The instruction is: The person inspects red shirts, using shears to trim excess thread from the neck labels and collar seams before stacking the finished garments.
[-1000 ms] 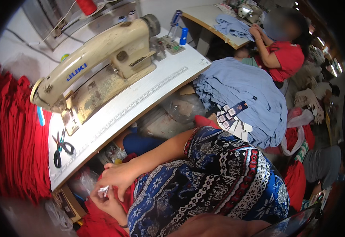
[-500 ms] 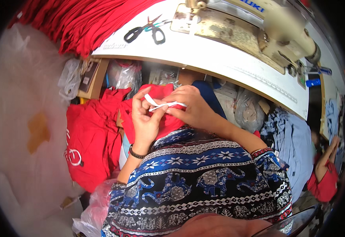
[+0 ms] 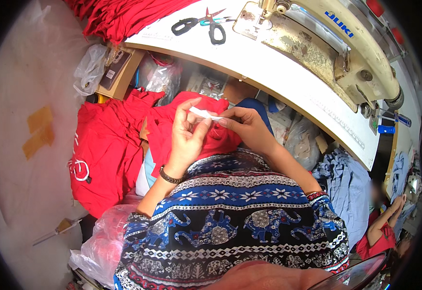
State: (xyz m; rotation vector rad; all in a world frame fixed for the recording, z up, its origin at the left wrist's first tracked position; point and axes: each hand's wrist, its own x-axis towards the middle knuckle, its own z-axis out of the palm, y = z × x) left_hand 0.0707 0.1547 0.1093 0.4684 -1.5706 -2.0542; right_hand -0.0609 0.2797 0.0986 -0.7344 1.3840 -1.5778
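Between my two hands, above my lap, is a narrow white strip (image 3: 202, 113) that looks like folded tape or fabric. My left hand (image 3: 189, 129) pinches it between thumb and fingers, palm turned up. The fingertips of my right hand (image 3: 247, 124) grip its other end from the right. Beneath the hands, red cloth (image 3: 162, 137) lies across my lap. More red fabric, a red garment (image 3: 105, 150) with a white print, hangs at my left.
Ahead is a white sewing table (image 3: 288, 72) with a sewing machine (image 3: 360, 58), black-handled scissors (image 3: 211, 28) and a red fabric pile (image 3: 129, 17). Under it sits a cardboard box (image 3: 121, 77). Blue-grey cloth (image 3: 344, 188) lies at right, near another person in red (image 3: 382, 234).
My right hand has drawn back to the strip's right end, and the strip shows less unfolded length. The whole view has shifted slightly, bringing more of the sewing machine into sight.
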